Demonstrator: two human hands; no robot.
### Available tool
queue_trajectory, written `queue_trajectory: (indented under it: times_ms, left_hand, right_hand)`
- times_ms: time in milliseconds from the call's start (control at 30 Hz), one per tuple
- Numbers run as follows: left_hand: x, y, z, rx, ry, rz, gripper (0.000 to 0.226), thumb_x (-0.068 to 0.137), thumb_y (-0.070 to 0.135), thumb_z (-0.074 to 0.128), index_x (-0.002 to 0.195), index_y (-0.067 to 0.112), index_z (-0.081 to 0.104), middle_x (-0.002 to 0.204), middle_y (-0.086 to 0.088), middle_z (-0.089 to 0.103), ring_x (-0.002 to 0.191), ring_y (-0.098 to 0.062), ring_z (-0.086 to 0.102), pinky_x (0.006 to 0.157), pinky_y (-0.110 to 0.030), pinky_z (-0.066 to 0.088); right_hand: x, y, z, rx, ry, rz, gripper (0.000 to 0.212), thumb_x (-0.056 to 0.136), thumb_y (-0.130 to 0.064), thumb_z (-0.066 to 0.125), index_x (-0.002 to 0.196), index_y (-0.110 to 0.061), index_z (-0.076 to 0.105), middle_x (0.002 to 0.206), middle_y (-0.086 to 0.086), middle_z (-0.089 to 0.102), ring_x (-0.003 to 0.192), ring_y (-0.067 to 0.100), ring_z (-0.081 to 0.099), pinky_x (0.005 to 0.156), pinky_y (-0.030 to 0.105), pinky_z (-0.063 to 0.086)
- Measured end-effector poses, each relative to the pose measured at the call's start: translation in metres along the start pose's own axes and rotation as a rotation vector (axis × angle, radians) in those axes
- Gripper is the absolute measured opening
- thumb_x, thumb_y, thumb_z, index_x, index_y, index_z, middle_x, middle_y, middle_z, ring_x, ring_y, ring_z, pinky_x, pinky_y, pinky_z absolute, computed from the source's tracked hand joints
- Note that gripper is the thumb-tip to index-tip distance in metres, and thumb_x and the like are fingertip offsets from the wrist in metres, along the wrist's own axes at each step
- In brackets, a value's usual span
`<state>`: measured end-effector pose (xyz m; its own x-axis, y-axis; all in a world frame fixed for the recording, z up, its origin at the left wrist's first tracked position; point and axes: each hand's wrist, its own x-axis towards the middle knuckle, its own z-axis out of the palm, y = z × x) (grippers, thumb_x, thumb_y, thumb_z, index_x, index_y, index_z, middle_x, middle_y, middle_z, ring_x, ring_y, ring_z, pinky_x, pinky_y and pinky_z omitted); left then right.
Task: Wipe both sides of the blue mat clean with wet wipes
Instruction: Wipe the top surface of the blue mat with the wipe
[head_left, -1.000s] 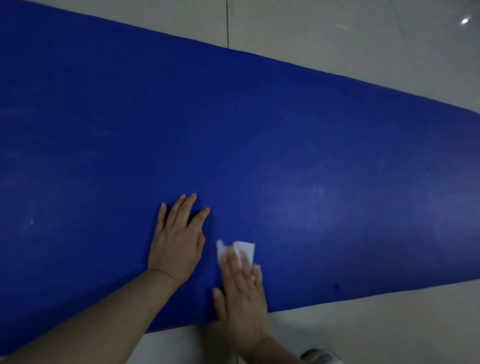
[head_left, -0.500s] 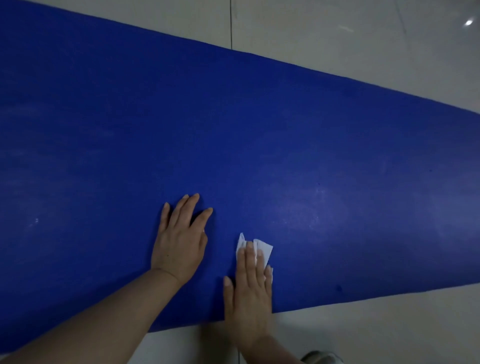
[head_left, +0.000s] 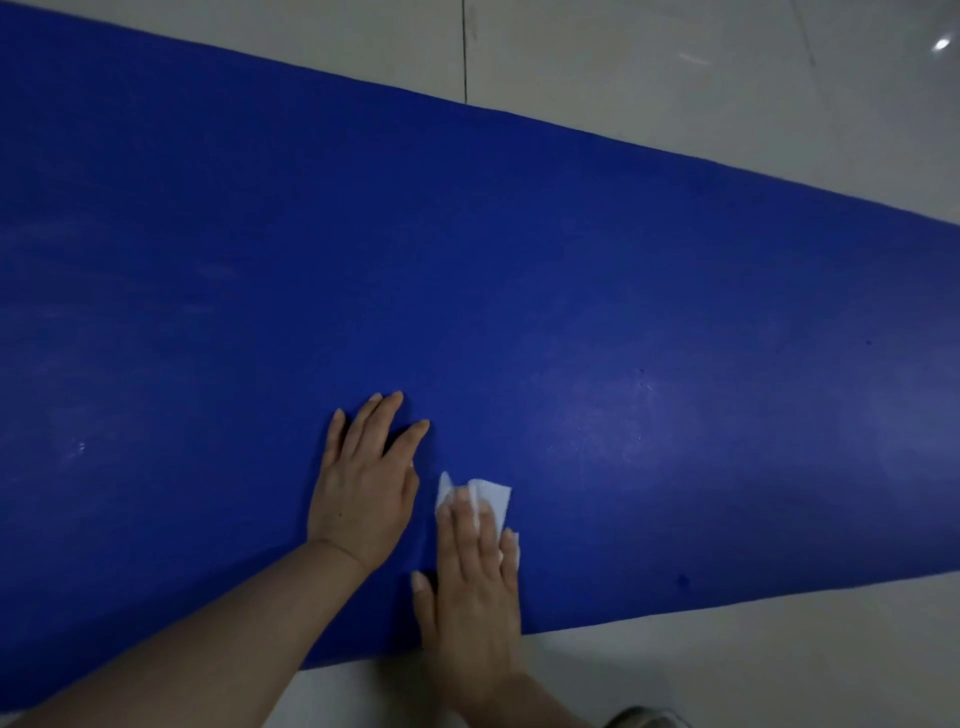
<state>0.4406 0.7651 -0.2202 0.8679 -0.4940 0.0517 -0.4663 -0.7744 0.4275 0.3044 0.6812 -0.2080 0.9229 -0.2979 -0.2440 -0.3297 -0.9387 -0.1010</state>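
The blue mat (head_left: 467, 291) lies flat on the floor and fills most of the view, running from upper left to right. My left hand (head_left: 366, 483) rests flat on it near the front edge, fingers straight and spread. Just to its right, my right hand (head_left: 475, 582) presses a white wet wipe (head_left: 493, 496) onto the mat with straight fingers. Only the wipe's far end shows beyond the fingertips. The mat's underside is hidden.
Pale tiled floor (head_left: 675, 78) lies beyond the mat's far edge and along its front edge at the lower right. A grey shoe tip (head_left: 641, 719) pokes in at the bottom edge. A light glare spot (head_left: 941, 44) sits at the top right.
My right hand slid the wipe to the right across the mat and then back left toward my left hand. My left hand stayed pressed in place.
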Motion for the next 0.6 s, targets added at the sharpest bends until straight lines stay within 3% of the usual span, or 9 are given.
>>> queue_trajectory:
  times_ms: [133, 367, 533, 600]
  left_hand:
    - [0.001, 0.000, 0.000, -0.018, -0.006, -0.004, 0.051, 0.076, 0.004, 0.071, 0.125, 0.013, 0.062, 0.142, -0.015, 0.047, 0.135, -0.029, 0.037, 0.114, -0.052, 0.022]
    - [0.001, -0.001, 0.000, -0.031, -0.004, -0.004, 0.049, 0.078, 0.003, 0.070, 0.125, 0.013, 0.063, 0.142, -0.015, 0.047, 0.136, -0.028, 0.035, 0.114, -0.051, 0.021]
    - [0.000, -0.001, 0.000, -0.028, -0.017, 0.001, 0.051, 0.077, 0.003, 0.071, 0.126, 0.013, 0.062, 0.143, -0.015, 0.047, 0.136, -0.029, 0.036, 0.114, -0.051, 0.021]
    - [0.000, -0.001, -0.002, -0.032, -0.021, -0.003, 0.050, 0.078, 0.003, 0.070, 0.126, 0.013, 0.062, 0.144, -0.014, 0.046, 0.137, -0.028, 0.035, 0.115, -0.050, 0.021]
  right_hand:
    - [-0.017, -0.016, 0.010, -0.040, -0.033, -0.216, 0.089, 0.078, -0.055, 0.039, 0.152, -0.014, 0.012, 0.160, 0.003, 0.004, 0.144, 0.021, 0.018, 0.113, 0.041, 0.011]
    - [-0.015, -0.010, 0.004, -0.019, -0.030, -0.245, 0.085, 0.081, -0.053, 0.040, 0.152, -0.016, 0.012, 0.158, 0.001, 0.016, 0.142, 0.017, 0.023, 0.112, 0.037, 0.015]
    - [-0.013, -0.009, 0.001, 0.018, -0.063, -0.240, 0.084, 0.080, -0.052, 0.040, 0.152, -0.017, 0.012, 0.159, 0.000, 0.014, 0.141, 0.017, 0.024, 0.111, 0.038, 0.018]
    - [-0.006, -0.001, -0.001, 0.035, -0.056, -0.131, 0.080, 0.084, -0.048, 0.039, 0.153, -0.018, 0.014, 0.160, 0.000, 0.013, 0.143, 0.017, 0.020, 0.111, 0.039, 0.015]
